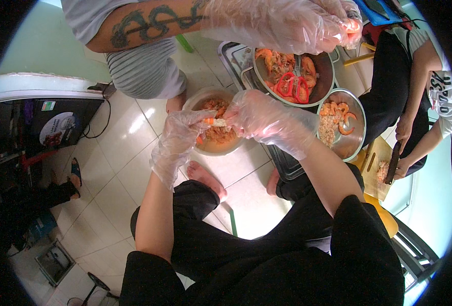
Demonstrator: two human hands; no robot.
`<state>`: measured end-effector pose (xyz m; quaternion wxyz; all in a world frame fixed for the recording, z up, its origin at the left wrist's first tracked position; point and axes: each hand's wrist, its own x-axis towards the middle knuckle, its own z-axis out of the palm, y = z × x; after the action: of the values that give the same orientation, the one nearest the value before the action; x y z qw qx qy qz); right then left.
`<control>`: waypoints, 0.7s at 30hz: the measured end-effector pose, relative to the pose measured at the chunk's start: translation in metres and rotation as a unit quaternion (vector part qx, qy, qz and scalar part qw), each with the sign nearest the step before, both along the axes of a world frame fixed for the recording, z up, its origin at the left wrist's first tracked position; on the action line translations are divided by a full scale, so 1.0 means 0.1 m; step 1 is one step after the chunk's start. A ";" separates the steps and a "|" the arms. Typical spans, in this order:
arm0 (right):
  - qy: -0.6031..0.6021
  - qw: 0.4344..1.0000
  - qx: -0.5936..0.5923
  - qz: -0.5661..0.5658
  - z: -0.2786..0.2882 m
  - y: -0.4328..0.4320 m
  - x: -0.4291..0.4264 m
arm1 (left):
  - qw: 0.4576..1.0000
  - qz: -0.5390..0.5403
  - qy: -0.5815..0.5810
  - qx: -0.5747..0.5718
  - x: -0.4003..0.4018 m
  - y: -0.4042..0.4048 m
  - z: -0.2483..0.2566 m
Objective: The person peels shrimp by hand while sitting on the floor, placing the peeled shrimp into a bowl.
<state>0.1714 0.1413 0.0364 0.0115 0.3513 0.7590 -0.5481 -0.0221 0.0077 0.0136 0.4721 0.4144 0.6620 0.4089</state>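
Observation:
Over a pale basin (pixel 200 150) of shrimp shells (pixel 222 134), a partly peeled shrimp (pixel 215 121) spans the gap between my two hands. My left hand (pixel 179 134), in a clear plastic glove, pinches the shrimp's orange end. My right hand (pixel 266 116), gloved the same way, has its fingertips on the pale, bare end. Beyond my right hand stands a metal pot (pixel 332 84) of cooked shrimp, with red-handled scissors (pixel 293 87) lying on them. A steel bowl (pixel 352 143) to the right holds peeled shrimp (pixel 337 111) and a heap of chopped shrimp (pixel 326 132).
A co-worker's gloved hands (pixel 325 26) hold a shrimp above the pot. At right, another person cuts with a dark cleaver (pixel 393 162) on a wooden board (pixel 371 172). A black tray (pixel 287 164) lies under the bowls. A black appliance (pixel 57 122) stands left on the tiled floor (pixel 107 179).

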 end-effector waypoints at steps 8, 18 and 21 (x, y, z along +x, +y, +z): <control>0.013 0.998 -0.040 -0.037 -0.04 0.08 0.03 | 0.994 0.042 -0.093 0.049 -0.21 0.01 -0.11; -0.009 0.970 0.183 0.158 -0.41 -0.14 -0.05 | 0.911 0.204 -0.355 -0.041 -0.10 0.02 -0.30; -0.017 0.966 0.209 0.151 -0.52 -0.20 -0.03 | 0.923 0.220 -0.303 -0.084 -0.01 0.08 -0.14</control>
<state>0.1685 0.1213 -0.0157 0.0338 0.2365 0.9006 -0.3631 -0.0234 0.0158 -0.0003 0.5817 0.0736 0.5936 0.5513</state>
